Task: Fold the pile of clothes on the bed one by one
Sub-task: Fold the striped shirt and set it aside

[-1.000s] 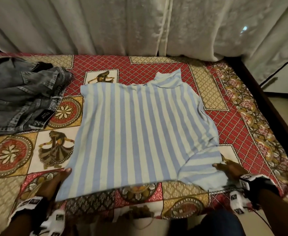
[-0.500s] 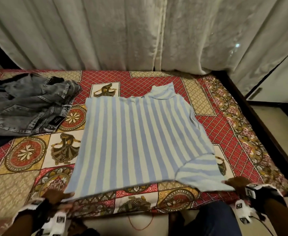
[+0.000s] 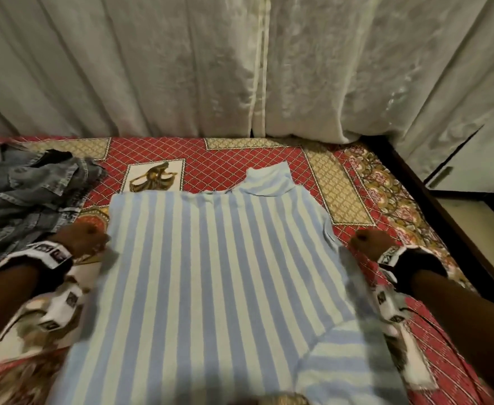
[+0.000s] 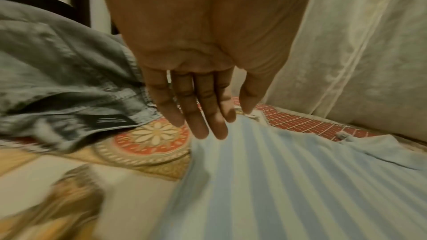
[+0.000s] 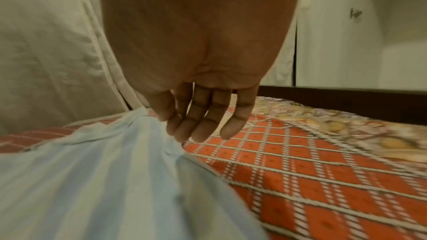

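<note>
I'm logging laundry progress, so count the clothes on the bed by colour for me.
Blue-and-white striped: 1, the striped shirt
Grey denim: 1 heap, the denim clothes; separate pieces hard to tell
Total: 2

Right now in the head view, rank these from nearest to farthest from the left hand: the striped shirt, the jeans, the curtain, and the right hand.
1. Striped shirt: its left edge lies right at the left hand.
2. Jeans: just beyond, on the hand's outer side.
3. Right hand: across the shirt, at its opposite edge.
4. Curtain: hanging behind the bed's far side.
</note>
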